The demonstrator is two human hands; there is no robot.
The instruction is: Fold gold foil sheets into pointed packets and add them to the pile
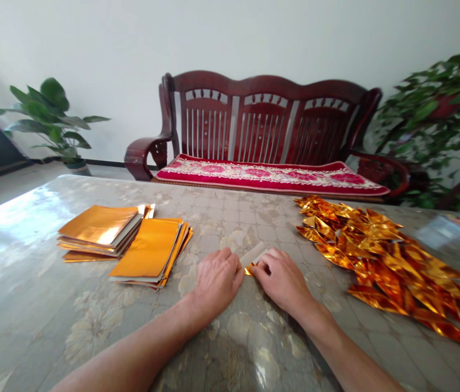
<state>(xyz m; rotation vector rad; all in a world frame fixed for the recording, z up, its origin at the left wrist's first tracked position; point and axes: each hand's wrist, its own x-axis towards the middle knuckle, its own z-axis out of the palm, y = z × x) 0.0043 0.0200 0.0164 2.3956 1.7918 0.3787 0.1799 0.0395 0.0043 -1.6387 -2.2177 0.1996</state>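
Between my two hands, at the middle of the table, lies a partly rolled or folded sheet of gold foil paper (253, 253), its pale back facing up and a strip of gold showing at the near edge. My left hand (219, 276) is closed on the sheet's left end. My right hand (281, 276) pinches its right end between thumb and fingers. Left of my hands sit two stacks of flat gold foil paper (147, 247), one partly behind the other. To the right is a heap of folded gold foil pieces (370, 250) with pointed ends.
A patterned, glossy cover lies over the table (91, 326). Beyond its far edge stands a dark red wooden bench (262, 125) with a red floral cushion (270, 173). Clear plastic (442, 231) lies at the right. Potted plants (54, 117) flank the bench.
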